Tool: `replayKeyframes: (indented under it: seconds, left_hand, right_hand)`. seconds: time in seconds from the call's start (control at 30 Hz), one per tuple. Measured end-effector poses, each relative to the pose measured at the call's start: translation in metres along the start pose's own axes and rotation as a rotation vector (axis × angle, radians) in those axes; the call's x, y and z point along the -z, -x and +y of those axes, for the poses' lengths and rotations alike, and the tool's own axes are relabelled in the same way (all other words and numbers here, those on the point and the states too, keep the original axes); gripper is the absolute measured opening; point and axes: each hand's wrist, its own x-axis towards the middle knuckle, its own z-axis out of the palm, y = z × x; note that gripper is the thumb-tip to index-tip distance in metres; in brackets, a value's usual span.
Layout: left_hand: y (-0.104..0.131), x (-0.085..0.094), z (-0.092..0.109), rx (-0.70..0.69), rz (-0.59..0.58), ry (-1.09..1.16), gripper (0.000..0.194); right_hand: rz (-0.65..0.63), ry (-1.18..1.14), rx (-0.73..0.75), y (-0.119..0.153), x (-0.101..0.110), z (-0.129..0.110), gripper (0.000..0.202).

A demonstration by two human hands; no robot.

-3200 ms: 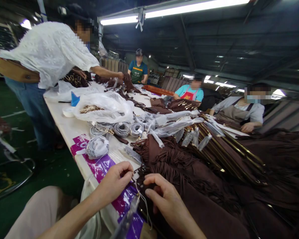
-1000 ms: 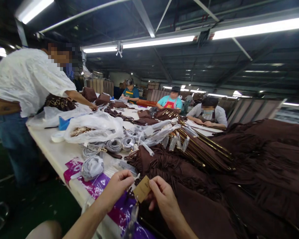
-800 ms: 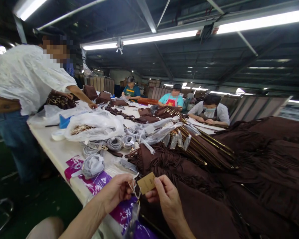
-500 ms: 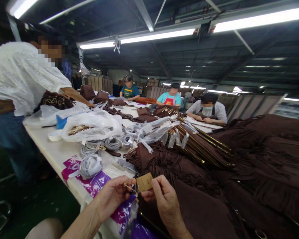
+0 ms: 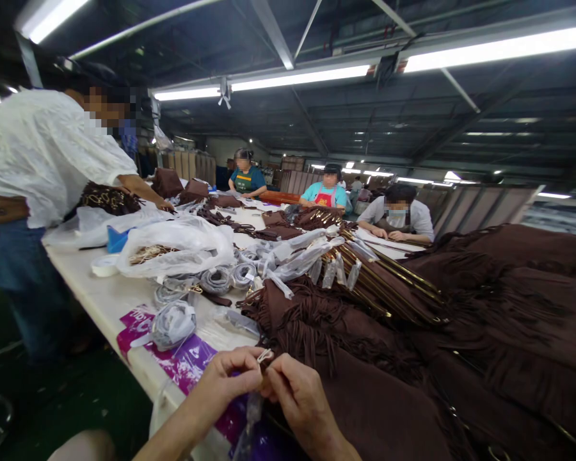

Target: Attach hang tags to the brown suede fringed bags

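Observation:
My left hand [image 5: 233, 378] and my right hand [image 5: 292, 390] meet at the near edge of the table. Between their pinched fingertips is a pale looped string [image 5: 264, 355], which my left hand grips. My right fingers are closed close beside it; what they hold is mostly hidden, with only a small tan bit showing. Below the hands hangs a clear plastic-wrapped piece [image 5: 253, 410]. Purple printed plastic [image 5: 187, 362] lies under and left of my hands, and brown fringed fabric [image 5: 365, 384] lies to the right.
Rolled grey wrapped straps [image 5: 173, 323] and a white plastic bag [image 5: 192, 246] lie on the table [image 5: 84, 275]. Gold-edged brown pieces [image 5: 393, 282] are stacked mid-right. A person in white [image 5: 43, 147] leans in from the left; three people sit across the table.
The tan tag, earlier held up flat by my right hand, is now mostly hidden between my fingers. My hands have come together, and the string loop shows above the fingertips.

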Motion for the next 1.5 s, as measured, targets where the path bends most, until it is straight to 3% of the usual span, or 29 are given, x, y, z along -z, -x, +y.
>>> replayKeyframes:
  seconds: [0.07, 0.13, 0.27, 0.33, 0.4, 0.5, 0.6, 0.63, 0.7, 0.83, 0.9, 1.0, 1.03, 1.07, 1.2, 1.3, 1.4, 1.5]
  left_hand:
    - [0.000, 0.000, 0.001, -0.076, -0.032, -0.172, 0.014]
    - [0.001, -0.002, 0.002, -0.154, -0.087, -0.329, 0.013]
    - [0.007, -0.005, 0.001, -0.269, -0.222, -0.622, 0.029]
    - [0.008, -0.001, -0.003, -0.289, -0.127, -0.657, 0.027]
    - [0.007, 0.010, -0.009, -0.280, 0.102, -0.555, 0.021]
    - [0.004, 0.032, -0.012, -0.220, 0.383, -0.230, 0.009]
    - [0.004, 0.050, -0.008, -0.190, 0.445, -0.005, 0.018]
    - [0.004, 0.055, -0.006, -0.183, 0.442, 0.029, 0.021]
    - [0.007, 0.063, -0.002, -0.173, 0.464, 0.059, 0.022]
    - [0.020, 0.076, 0.004, -0.235, 0.617, -0.010, 0.014]
    - [0.034, 0.080, 0.003, -0.242, 0.483, -0.115, 0.009]
    - [0.057, 0.086, -0.003, -0.177, 0.058, -0.309, 0.011]
    - [0.063, 0.089, -0.005, -0.160, 0.004, -0.326, 0.012]
    - [0.067, 0.093, -0.007, -0.149, 0.026, -0.305, 0.012]
    - [0.067, 0.107, -0.009, -0.058, 0.349, -0.050, 0.017]
    - [0.058, 0.106, -0.007, -0.018, 0.446, 0.023, 0.023]
    - [0.050, 0.099, -0.004, -0.020, 0.511, 0.041, 0.022]
    - [0.043, 0.093, 0.000, -0.041, 0.551, 0.053, 0.021]
  right_hand:
    - [0.017, 0.091, 0.065, -0.002, -0.001, 0.003, 0.032]
    - [0.040, 0.085, 0.033, -0.003, -0.004, 0.008, 0.031]
    - [0.108, -0.157, -0.271, -0.004, -0.012, 0.019, 0.037]
    - [0.148, -0.284, -0.398, -0.002, -0.013, 0.024, 0.042]
    - [0.119, -0.291, -0.451, 0.001, -0.010, 0.029, 0.044]
    - [-0.049, -0.056, -0.310, 0.006, 0.001, 0.038, 0.034]
    - [-0.197, 0.150, -0.081, 0.008, 0.010, 0.039, 0.020]
    - [-0.230, 0.169, -0.061, 0.008, 0.012, 0.038, 0.013]
    - [-0.271, 0.172, -0.100, 0.008, 0.014, 0.033, 0.018]
    - [-0.316, 0.228, -0.112, 0.008, 0.012, 0.025, 0.025]
    - [-0.349, 0.252, -0.088, 0.006, 0.011, 0.025, 0.026]
    - [-0.400, 0.268, -0.120, -0.001, 0.013, 0.027, 0.028]
    - [-0.416, 0.272, -0.144, -0.005, 0.014, 0.025, 0.027]
    - [-0.432, 0.273, -0.171, -0.009, 0.015, 0.023, 0.026]
    - [-0.464, 0.243, -0.253, -0.023, 0.009, 0.004, 0.020]
    - [-0.396, 0.248, -0.267, -0.025, -0.001, -0.009, 0.023]
    - [-0.323, 0.249, -0.162, -0.021, -0.008, -0.014, 0.025]
    - [-0.378, 0.208, -0.009, -0.017, -0.011, -0.013, 0.035]
